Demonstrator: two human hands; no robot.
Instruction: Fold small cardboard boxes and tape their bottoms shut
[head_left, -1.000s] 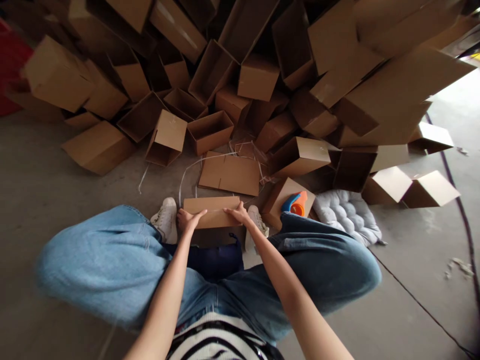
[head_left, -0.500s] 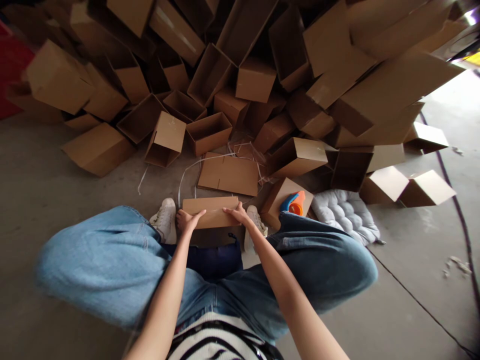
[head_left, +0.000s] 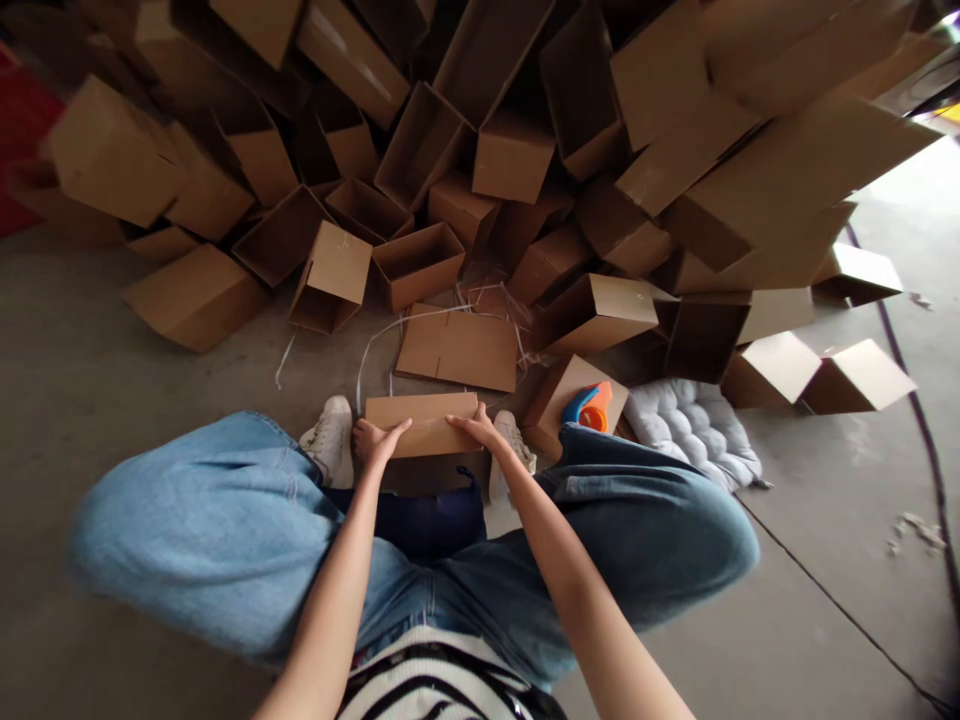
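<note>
Between my shoes is a small brown cardboard box [head_left: 424, 415], long side across, its closed face towards me. My left hand [head_left: 377, 438] grips its left end, thumb on the face and fingers curled round the side. At the right end my right hand [head_left: 476, 427] holds it the same way. Just beyond lies a flattened cardboard box [head_left: 457, 348] on the floor. An orange and blue tape dispenser [head_left: 590, 406] rests on another box [head_left: 545, 405] by my right knee. Something dark blue [head_left: 431, 520] lies between my legs; what it is I cannot tell.
A large heap of cardboard boxes [head_left: 512, 160], many with open ends, fills the floor ahead. White strapping [head_left: 365, 355] trails near the flattened box. To the right are a grey tufted cushion [head_left: 690, 430] and a dark cable [head_left: 930, 450] along the concrete floor.
</note>
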